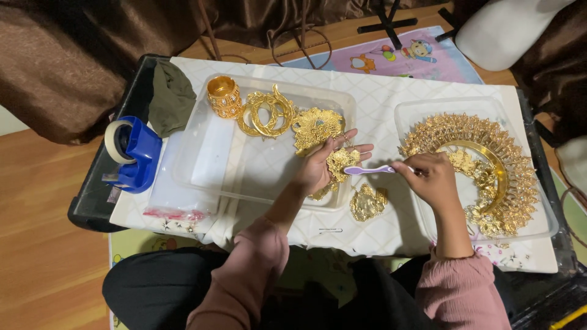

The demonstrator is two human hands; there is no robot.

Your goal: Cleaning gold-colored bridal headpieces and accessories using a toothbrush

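My left hand (321, 166) holds a small gold filigree ornament (341, 161) in its palm, fingers spread toward the right. My right hand (431, 177) grips a purple toothbrush (367, 170) whose head touches that ornament. Another gold piece (367, 202) lies on the white cloth just below the hands. A clear plastic tray (244, 171) under my left hand carries a gold cuff (224, 96), a looped gold ornament (265, 113) and a leafy gold piece (315, 126).
A second clear tray (416, 116) at the right holds a large fan-shaped gold headpiece (489, 168). A blue tape dispenser (131, 153) and a green cloth (171, 95) sit at the left on the black table (92, 208). A hairpin (330, 230) lies near the front edge.
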